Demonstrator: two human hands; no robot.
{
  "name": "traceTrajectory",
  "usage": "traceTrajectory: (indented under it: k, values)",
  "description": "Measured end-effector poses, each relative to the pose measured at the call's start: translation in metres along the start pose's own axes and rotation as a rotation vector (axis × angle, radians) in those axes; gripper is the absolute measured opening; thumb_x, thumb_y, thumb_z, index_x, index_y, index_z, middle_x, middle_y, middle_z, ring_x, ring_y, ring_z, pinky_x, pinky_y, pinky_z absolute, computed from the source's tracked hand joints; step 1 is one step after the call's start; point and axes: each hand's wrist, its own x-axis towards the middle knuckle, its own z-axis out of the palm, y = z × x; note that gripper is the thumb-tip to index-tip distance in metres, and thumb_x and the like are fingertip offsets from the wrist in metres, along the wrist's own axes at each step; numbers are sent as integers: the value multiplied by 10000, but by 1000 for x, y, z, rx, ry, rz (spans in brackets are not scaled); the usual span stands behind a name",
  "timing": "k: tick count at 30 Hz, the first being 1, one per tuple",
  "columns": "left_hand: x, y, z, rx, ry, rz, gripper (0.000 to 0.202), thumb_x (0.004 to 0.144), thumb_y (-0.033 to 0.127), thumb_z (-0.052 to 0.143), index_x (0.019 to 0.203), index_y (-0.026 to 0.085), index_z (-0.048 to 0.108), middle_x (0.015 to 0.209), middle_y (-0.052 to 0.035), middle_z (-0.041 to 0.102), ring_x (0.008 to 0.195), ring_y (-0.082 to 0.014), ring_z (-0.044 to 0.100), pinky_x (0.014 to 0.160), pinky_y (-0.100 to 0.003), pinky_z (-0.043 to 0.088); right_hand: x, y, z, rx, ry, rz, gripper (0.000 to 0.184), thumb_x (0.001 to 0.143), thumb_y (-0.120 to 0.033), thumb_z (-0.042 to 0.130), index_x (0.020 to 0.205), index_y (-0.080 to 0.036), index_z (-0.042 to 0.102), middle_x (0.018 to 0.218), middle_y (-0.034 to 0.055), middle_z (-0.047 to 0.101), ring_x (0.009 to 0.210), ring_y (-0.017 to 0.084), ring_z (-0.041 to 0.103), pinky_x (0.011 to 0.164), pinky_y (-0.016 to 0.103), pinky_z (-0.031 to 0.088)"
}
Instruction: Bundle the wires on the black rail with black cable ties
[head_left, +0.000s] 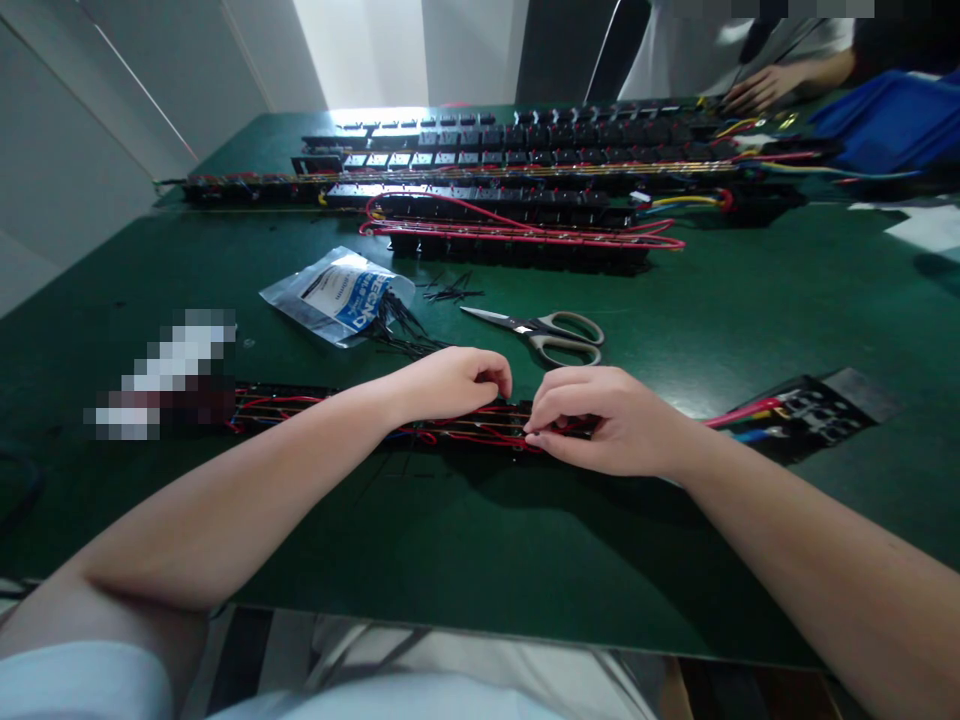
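A long black strip with red and yellowish wires [484, 428] lies across the table in front of me. My left hand [454, 382] rests over its middle, fingers curled inward; anything between them is hidden. My right hand [611, 418] is just to the right, thumb and forefinger pinched at the wires, and what they hold is too small to tell. Behind my hands lie scissors with grey-and-black handles [551, 335] and an opened clear bag [330, 295] spilling black cable ties [401, 325]. At the strip's right end, thicker coloured wires run into a black end piece [817, 415].
Several more black strips [517, 200] with red and yellow wires lie along the back of the green table [450, 560]. Loose black ties [454, 290] are near the bag. A blue bin [889, 120] and another person's hand [765, 88] are at back right.
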Motion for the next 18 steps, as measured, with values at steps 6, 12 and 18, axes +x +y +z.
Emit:
traceTrajectory:
  k: [6,12,18]
  values:
    - [0,1,0,23,-1,8,233,855,230,476,955,225,686,982,18,729,904,-166,649,859,-285,486,1,0,1,-30,0,-25,119,882,-198,640,821,-172,738,790,59,690,689,129,631,640,235,471]
    - [-1,5,-1,59,-35,16,309,876,233,460,1076,241,695,1087,14,741,970,-175,666,926,-286,483,0,2,2,-58,-14,-22,112,873,-195,635,843,-165,739,807,66,686,706,136,629,649,242,470]
    - [-1,7,-2,117,-58,59,335,890,221,435,1069,235,717,1131,0,735,1034,-178,658,932,-272,473,0,3,1,-92,-30,-10,141,892,-215,611,853,-169,738,795,64,678,709,141,615,654,249,462]
